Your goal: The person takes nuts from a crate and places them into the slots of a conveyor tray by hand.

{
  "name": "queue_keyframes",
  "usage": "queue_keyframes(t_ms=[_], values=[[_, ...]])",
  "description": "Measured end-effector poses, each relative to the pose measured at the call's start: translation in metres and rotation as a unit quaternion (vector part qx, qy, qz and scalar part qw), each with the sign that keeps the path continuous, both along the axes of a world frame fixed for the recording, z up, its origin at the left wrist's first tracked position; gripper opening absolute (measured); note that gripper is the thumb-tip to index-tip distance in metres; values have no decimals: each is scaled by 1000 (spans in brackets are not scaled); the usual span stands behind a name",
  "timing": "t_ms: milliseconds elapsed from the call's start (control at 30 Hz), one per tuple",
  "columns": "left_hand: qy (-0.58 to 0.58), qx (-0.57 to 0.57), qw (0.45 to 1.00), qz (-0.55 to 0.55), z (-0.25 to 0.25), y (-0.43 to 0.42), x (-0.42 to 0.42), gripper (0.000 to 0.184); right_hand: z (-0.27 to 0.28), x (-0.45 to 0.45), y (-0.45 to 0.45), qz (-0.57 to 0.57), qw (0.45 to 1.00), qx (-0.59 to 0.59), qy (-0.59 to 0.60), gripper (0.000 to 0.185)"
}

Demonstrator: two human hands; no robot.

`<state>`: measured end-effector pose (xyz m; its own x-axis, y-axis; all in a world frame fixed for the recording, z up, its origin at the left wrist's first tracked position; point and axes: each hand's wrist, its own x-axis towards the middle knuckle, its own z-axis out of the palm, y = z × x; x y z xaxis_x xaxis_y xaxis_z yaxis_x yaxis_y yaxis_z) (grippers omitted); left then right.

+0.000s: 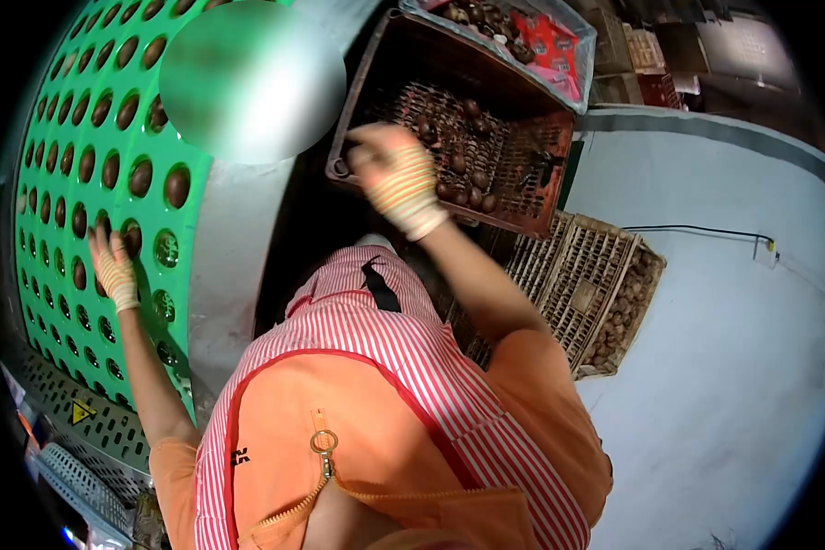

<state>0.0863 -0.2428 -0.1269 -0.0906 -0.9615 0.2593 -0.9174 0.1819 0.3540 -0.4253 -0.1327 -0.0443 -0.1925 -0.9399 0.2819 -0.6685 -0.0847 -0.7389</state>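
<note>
My left hand (114, 269), in a striped glove with bare fingertips, lies over the green panel (179, 151) with its fingers stretched out. The panel has rows of oval holes, many filled with dark brown egg-shaped pieces (177, 186). One such piece sits right beside my fingers; whether they touch it I cannot tell. My right hand (399, 174), in a like glove, is over the near left side of a brown plastic crate (545, 174). Its fingers are smeared by motion, so their grip is unclear. Several brown egg-shaped pieces (475, 197) lie on the crate's slatted bottom.
Behind the crate stands a lined bin (568, 41) with more brown pieces and red packaging. Lower right, a slatted crate (582, 293) holds many round brown pieces. A metal strip (234, 238) edges the panel. A blue-grey basket (82, 490) is at lower left.
</note>
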Motion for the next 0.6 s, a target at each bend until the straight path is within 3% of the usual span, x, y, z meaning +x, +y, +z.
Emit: queue_keyframes(t_ms=[67, 133, 200, 267, 300, 367, 400, 467, 600], values=[[29, -35, 996, 74, 25, 1, -27, 61, -39, -94, 22, -190, 964, 135, -130, 21], [163, -31, 981, 99, 70, 1, -98, 55, -65, -175, 45, -275, 919, 274, -62, 36], [192, -50, 979, 40, 101, 2, -180, 45, -107, -230, 58, -313, 846, 427, -61, 53], [266, 52, 961, -56, 116, 6, -264, 34, -152, -253, 59, -310, 797, 514, -70, 62], [250, 67, 953, -157, 124, 11, -316, 30, -168, -259, 60, -306, 768, 558, -73, 67], [138, 251, 903, -319, 126, 11, -395, 34, -148, -242, 54, -234, 793, 560, -54, 69], [123, 235, 869, -419, 86, 10, -421, 35, -150, -230, 48, -214, 790, 574, -14, 69], [-148, 309, 793, -503, 61, 17, -482, 37, -167, -213, 45, -151, 820, 552, 34, 48], [-349, 224, 662, -625, -15, 32, -537, 57, -173, -193, 44, -20, 852, 491, 182, 46]])
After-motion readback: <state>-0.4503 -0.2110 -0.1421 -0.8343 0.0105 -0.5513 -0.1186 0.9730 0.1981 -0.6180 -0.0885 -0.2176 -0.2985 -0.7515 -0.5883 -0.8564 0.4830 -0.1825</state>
